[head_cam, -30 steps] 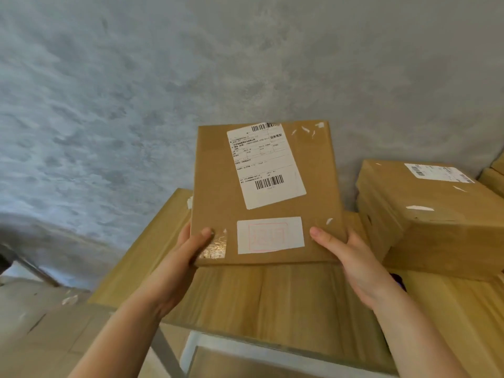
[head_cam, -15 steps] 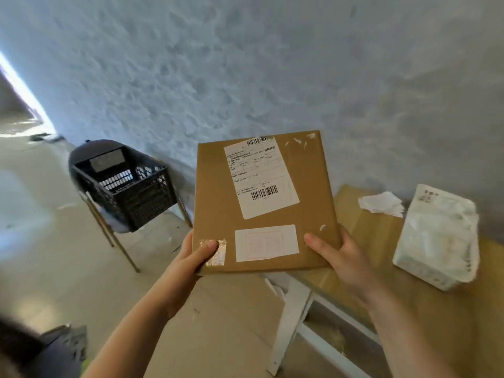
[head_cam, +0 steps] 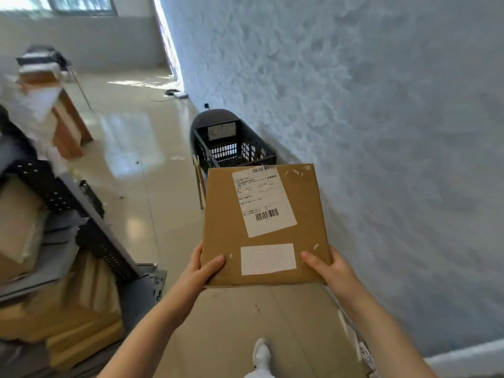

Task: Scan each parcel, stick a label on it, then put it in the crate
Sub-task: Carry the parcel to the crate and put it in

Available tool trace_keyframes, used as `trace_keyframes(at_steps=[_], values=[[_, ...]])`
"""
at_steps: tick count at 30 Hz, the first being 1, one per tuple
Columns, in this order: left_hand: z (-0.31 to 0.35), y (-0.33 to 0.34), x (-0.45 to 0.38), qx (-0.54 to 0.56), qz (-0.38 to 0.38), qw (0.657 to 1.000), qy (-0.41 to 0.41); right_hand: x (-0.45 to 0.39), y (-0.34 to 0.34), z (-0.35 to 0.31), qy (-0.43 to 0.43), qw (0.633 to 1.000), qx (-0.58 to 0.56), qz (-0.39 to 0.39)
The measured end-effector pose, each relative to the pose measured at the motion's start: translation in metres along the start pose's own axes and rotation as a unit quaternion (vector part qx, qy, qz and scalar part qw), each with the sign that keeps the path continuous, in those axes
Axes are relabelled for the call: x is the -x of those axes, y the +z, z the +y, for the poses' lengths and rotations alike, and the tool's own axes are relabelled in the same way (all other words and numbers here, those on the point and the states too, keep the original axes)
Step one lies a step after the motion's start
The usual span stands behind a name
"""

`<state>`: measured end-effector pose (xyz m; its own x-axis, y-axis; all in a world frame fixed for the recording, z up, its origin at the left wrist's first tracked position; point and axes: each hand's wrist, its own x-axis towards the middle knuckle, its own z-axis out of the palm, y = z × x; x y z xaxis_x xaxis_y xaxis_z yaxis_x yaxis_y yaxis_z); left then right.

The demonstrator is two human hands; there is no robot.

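Note:
A flat brown cardboard parcel (head_cam: 226, 225) is held out in front of me, face up. It carries a large white shipping label with barcodes and a smaller white sticker below it. My left hand (head_cam: 201, 271) grips its near left corner, thumb on top. My right hand (head_cam: 327, 268) grips the near right corner the same way. Beyond the parcel a black slatted crate (head_cam: 240, 148) sits on a dark chair by the wall; the parcel covers the crate's near edge.
A rough white wall (head_cam: 381, 132) runs along the right. On the left stand stacked cardboard boxes (head_cam: 68, 323) and dark perforated metal racking (head_cam: 90, 227). A brown cabinet (head_cam: 65, 124) stands farther back. Glossy tiled floor (head_cam: 131, 148) lies between. My white shoe (head_cam: 261, 353) shows below.
My view has swung left, away from the wooden table. The crate has come from the left to straight ahead behind the parcel. Both hands keep the same hold.

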<state>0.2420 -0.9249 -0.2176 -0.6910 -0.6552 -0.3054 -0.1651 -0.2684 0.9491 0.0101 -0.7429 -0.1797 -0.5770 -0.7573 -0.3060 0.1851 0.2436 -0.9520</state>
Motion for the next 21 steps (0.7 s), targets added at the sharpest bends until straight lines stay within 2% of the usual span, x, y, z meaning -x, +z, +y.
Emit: trace_keyframes(at_steps=[11, 21], values=[[0.066, -0.041, -0.2, 0.042, 0.109, 0.993, -0.007, -0.265, 0.017, -0.071, 0.021, 0.994, 0.023, -0.103], [0.104, -0.077, -0.388, 0.053, 0.125, 0.991, -0.013, -0.471, 0.03, -0.121, 0.025, 0.99, 0.053, -0.129]])
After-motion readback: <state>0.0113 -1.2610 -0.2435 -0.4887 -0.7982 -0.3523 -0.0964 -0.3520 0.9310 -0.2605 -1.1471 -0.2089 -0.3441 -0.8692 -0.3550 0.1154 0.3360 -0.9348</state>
